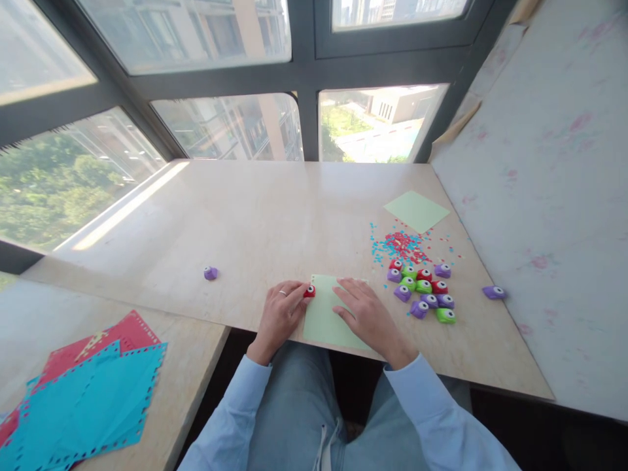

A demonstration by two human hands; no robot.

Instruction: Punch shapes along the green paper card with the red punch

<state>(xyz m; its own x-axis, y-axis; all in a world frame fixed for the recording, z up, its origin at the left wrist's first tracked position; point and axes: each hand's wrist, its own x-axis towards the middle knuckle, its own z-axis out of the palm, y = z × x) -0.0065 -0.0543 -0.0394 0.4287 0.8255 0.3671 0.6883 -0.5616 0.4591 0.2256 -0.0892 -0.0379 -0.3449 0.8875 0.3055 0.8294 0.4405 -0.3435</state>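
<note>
A person in a light blue shirt sits at a pale table (255,216) set against a wide window, both hands on a light green paper sheet (324,317) at the near edge. The left hand (279,313) pinches a small red paper punch (309,292) between thumb and fingertips, its grip closed on the punch, which sits at the sheet's far left corner. The right hand (364,312) lies flat, fingers spread, pressing down on the sheet's right side and holding nothing.

Just right of the hands sits a cluster of punches (424,291) in red, green and purple, packed close together. Beyond it, farther from the person, a scatter of red and blue paper bits (400,245) covers the table, and past that lies a second green sheet (417,210). One purple punch (210,273) stands alone to the left of the hands; another stray purple punch (493,292) rests near the table's right edge.

At near left, on a lower surface, a stack of blue and red paper (93,386) shows edges punched with rows of holes.
</note>
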